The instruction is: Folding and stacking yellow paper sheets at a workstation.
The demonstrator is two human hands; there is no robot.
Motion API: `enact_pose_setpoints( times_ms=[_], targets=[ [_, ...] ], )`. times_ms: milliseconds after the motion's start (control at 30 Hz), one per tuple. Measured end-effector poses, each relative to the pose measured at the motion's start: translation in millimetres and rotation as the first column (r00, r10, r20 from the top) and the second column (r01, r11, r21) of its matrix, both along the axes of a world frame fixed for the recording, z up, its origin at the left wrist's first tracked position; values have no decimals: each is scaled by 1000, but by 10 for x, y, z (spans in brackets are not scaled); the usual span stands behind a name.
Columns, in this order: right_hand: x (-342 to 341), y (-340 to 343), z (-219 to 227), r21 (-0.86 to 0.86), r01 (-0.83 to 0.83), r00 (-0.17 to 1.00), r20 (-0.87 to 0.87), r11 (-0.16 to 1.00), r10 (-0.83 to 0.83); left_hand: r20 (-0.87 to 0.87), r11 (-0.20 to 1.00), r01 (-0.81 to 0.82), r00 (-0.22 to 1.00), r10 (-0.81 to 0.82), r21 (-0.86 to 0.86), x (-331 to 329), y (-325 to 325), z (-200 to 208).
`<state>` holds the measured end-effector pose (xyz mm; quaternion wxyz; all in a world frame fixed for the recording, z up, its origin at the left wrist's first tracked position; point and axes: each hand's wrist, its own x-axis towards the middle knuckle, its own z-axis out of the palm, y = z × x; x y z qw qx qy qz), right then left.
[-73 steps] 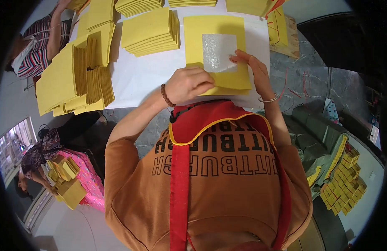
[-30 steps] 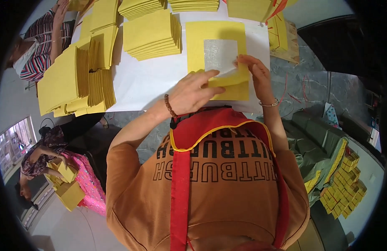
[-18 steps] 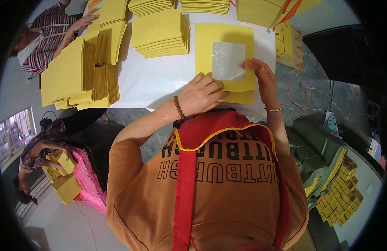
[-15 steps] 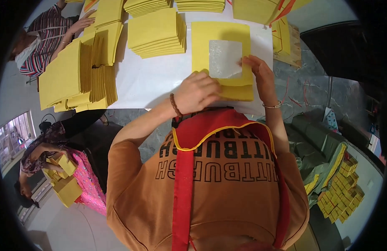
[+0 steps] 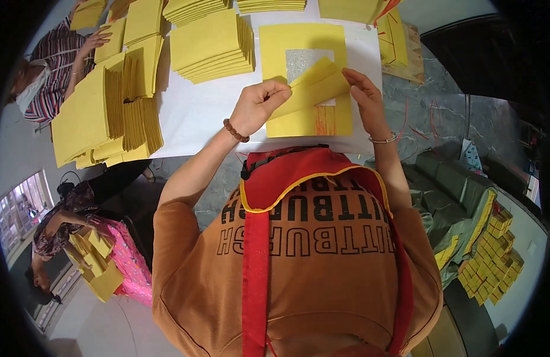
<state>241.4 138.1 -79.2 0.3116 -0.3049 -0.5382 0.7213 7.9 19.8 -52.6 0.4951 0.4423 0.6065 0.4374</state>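
My left hand [image 5: 258,106] pinches the left end of a yellow folded paper [image 5: 316,88] between thumb and fingers. My right hand [image 5: 367,98] grips its right end, with the fingers partly curled at the edge. The paper is tilted, its right side rising away from me. Beneath it, a flat yellow paper sheet [image 5: 272,44] rests on the white-covered table [image 5: 198,116]. A silvery foil square [image 5: 302,60] shows on the far part of that sheet, partly covered by the raised paper. An orange-red patch [image 5: 325,120] shows close to the near edge.
Fanned stacks of yellow paper [image 5: 212,47] stand beyond and left of my hands, with a taller pile [image 5: 79,119] at the table's left edge. A person in a striped top [image 5: 52,71] works there. Another person [image 5: 61,220] handles yellow papers lower left. Yellow bundles [image 5: 492,259] are heaped lower right.
My left hand has lifted from the sheet's near edge and now pinches the folded paper, raised and turned over part of the foil. The right hand has closed on its other end.
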Motion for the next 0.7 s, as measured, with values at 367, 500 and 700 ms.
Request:
enact_pose_setpoints(
  times_ms=[367,500,700],
  targets=[
    [6,0,3,160,-120,978,187,980,89,59,999,9,998,-7,-40,8,-30,45],
    [12,0,30,165,-147,969,224,975,108,58,998,30,998,-27,-48,-1,-41,50],
    [22,11,7,195,-159,967,230,968,113,44,992,37,999,-32,-118,-11,-44,118]
  ],
)
